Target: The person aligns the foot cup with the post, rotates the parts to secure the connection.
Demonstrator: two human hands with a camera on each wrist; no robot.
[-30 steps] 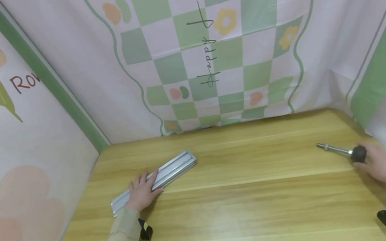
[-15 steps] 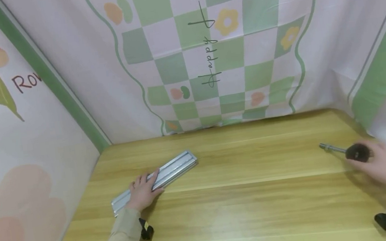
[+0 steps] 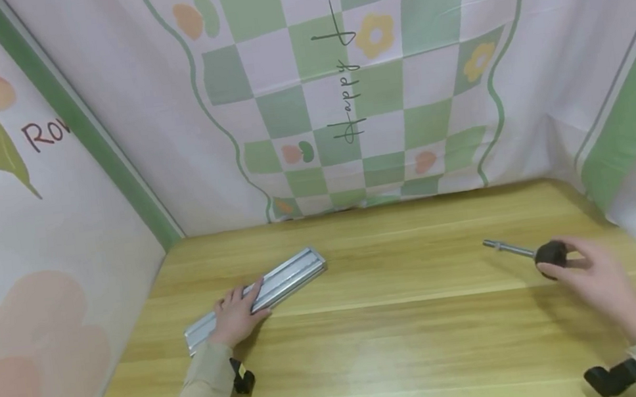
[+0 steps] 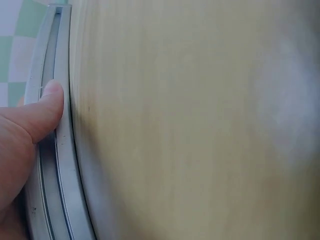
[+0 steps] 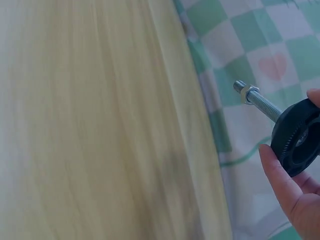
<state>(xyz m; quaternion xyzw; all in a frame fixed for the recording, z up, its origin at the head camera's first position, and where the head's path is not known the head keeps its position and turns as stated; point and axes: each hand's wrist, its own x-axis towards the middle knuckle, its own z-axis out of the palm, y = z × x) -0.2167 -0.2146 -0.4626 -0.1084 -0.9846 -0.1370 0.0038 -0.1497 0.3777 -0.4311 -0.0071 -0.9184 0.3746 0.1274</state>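
Note:
A silver aluminium profile (image 3: 292, 276) with grooves along its length lies slanted on the left of the table. My left hand (image 3: 236, 316) grips it near the middle, fingers across the top. In the left wrist view the thumb (image 4: 47, 107) lies along the grooved side of the profile (image 4: 62, 150). On the right, my right hand (image 3: 596, 277) holds a levelling foot (image 3: 550, 254) by its round black base, above the table. Its threaded stem points to the far left. The right wrist view shows a nut (image 5: 249, 93) near the stem's tip and the base's hollow underside.
The wooden table (image 3: 382, 336) is bounded at the back by a hanging cloth (image 3: 379, 118) with green checks. Cloth walls also stand at the left and right. Black wrist cameras (image 3: 614, 378) sit at both cuffs.
My right hand has carried the levelling foot up and to the left from the table's right side, turning its base on the way. The left hand and profile have stayed in place.

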